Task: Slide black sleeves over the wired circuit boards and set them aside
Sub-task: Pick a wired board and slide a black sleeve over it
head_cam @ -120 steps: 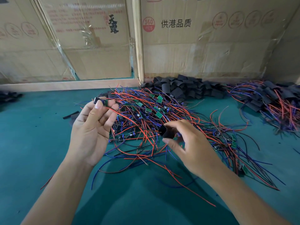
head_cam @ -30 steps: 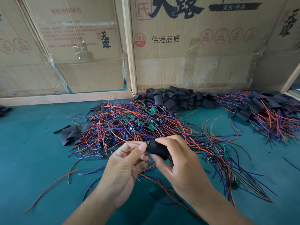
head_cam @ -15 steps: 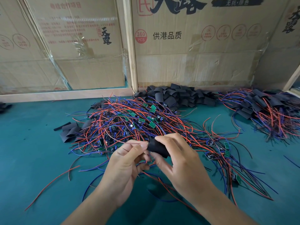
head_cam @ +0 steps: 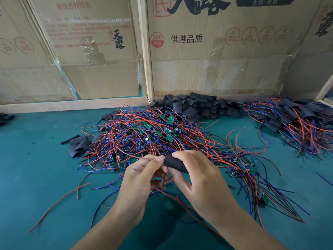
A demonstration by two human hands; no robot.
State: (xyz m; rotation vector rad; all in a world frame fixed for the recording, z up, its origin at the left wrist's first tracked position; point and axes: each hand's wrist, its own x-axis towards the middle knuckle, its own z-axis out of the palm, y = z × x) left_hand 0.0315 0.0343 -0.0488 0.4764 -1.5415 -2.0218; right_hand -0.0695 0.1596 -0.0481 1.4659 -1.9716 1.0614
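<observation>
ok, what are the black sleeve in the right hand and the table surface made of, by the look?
Black sleeve: looks like thin matte plastic or rubbery tubing, likely heat-shrink; the loose sleeves lie flattened and curled. Table surface: smooth teal mat, dull sheen, no weave visible, probably rubber or vinyl; cannot be sure.

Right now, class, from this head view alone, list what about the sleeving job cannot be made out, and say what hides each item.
- The circuit board being sleeved: hidden by the black sleeve and the fingers.
- What the left hand grips: only wire shows at its fingertips.
- How far the sleeve is on: the right hand covers one end.
- The finished pile: cut off by the right edge.
- Board components: too small.
</observation>
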